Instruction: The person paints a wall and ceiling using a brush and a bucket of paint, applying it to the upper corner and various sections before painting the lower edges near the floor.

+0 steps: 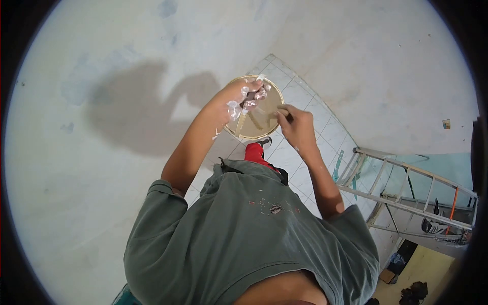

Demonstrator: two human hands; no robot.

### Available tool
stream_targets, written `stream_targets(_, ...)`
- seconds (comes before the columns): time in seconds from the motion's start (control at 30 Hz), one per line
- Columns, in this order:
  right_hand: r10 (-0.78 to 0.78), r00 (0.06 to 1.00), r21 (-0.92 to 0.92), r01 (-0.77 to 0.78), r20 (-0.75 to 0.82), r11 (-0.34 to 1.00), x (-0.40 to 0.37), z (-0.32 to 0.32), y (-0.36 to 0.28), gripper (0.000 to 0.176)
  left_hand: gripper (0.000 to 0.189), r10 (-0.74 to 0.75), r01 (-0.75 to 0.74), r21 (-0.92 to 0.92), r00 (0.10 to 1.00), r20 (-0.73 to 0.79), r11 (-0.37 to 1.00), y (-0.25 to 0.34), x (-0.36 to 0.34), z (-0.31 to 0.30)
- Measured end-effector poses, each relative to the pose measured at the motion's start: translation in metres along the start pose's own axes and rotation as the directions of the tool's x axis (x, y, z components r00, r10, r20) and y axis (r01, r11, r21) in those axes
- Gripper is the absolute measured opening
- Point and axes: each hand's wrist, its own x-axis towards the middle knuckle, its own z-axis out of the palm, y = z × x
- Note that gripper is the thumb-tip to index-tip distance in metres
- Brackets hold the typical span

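A round, brownish, see-through disc with a golden rim (279,94) is in front of me, above the tiled floor. My left hand (249,95), smeared with white paste, is curled over its upper left part. A narrow pale strip (241,124) runs below the fingers, and a white end shows above them, so the fist appears closed round it. On the disc's right side, the bent fingers of my right hand (295,121) pinch the rim. A curved pale mark (255,121) shows within the disc.
Pale walls (356,66) meet behind white floor tiles (300,152). A metal ladder (406,165) leans across the right side, near an orange rod (453,208). Dark items (414,292) lie at the lower right. One red-clad leg (256,153) shows under the disc.
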Motion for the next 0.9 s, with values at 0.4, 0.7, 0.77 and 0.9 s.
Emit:
stream_targets(0.4, -0.186, 0.981, -0.225, 0.194, 0.054, 0.955, 0.041, 0.040, -0.011, 0.016, 0.065, -0.115, 0.182, -0.207, 0.947, 0.299, 0.961, 0.015, -0.007, -0.014)
stream_targets(0.7, -0.094, 0.979, -0.290, 0.144, 0.180, 0.946, 0.042, 0.042, -0.017, 0.015, 0.078, -0.146, 0.161, -0.134, 0.982, 0.120, 0.978, 0.017, -0.012, -0.012)
stream_targets(0.77, -0.065, 0.988, -0.308, 0.106, 0.139, 0.946, 0.044, 0.047, -0.016, 0.014, 0.077, -0.142, 0.186, -0.144, 0.951, 0.273, 0.972, 0.015, -0.009, -0.020)
stream_targets(0.9, -0.008, 0.977, -0.395, 0.094, 0.215, 0.914, 0.034, 0.040, -0.015, 0.013, 0.077, -0.157, 0.178, -0.101, 0.970, 0.188, 0.979, 0.018, -0.014, -0.012)
